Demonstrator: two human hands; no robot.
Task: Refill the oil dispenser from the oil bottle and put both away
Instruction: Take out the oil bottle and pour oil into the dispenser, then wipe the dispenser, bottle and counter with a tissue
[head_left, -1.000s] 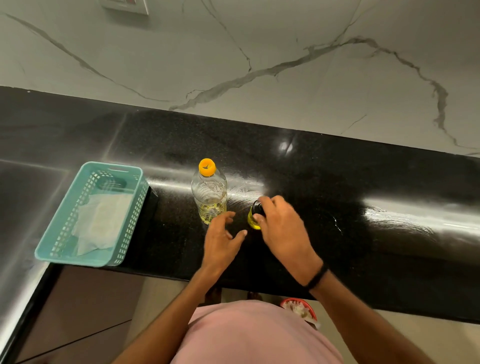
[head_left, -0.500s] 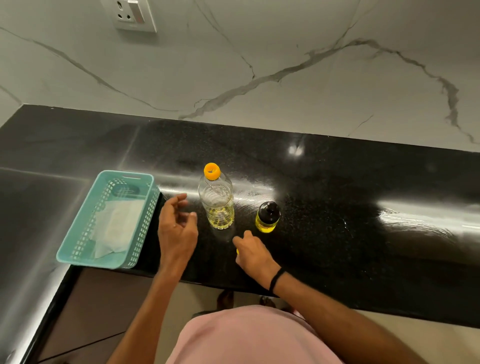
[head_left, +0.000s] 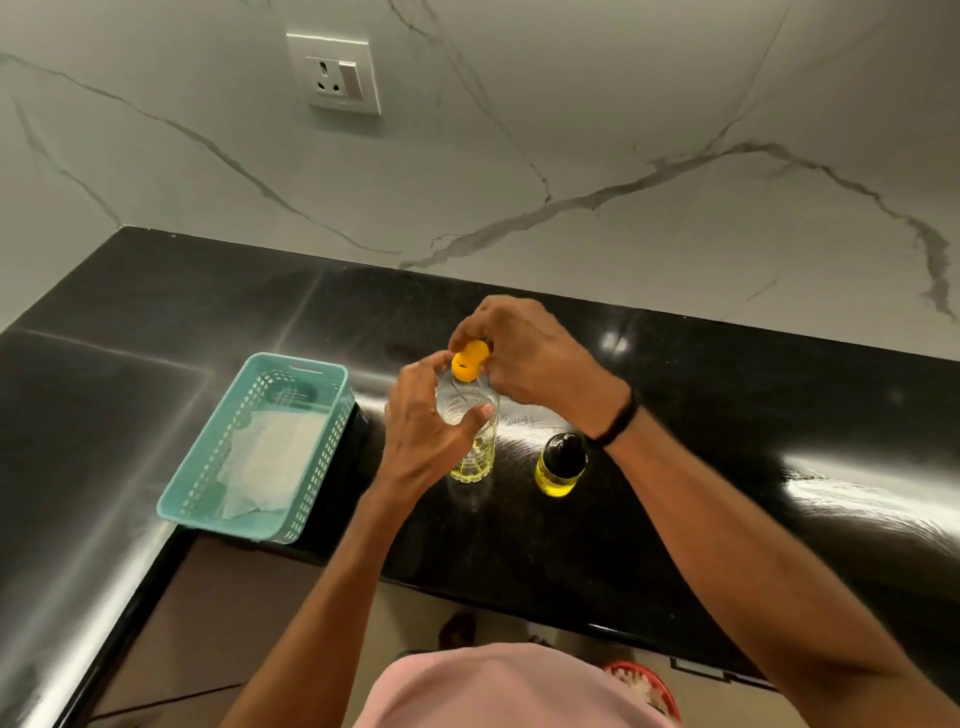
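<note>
Head view: holds oil bottle (head_left: 475, 452) upright on tabletop (head_left: 727, 467) in left grip (head_left: 423, 436), apparently pinches its orange cap (head_left: 467, 361) with right grip (head_left: 524, 358), just beside oil dispenser (head_left: 561, 465).

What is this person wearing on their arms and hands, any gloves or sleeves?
No gloves: the left hand and the right hand are bare, and no sleeve shows on the left forearm or the right forearm. The right wrist carries a thin black band. The only clothing in view is a pink top at the bottom edge.
</note>
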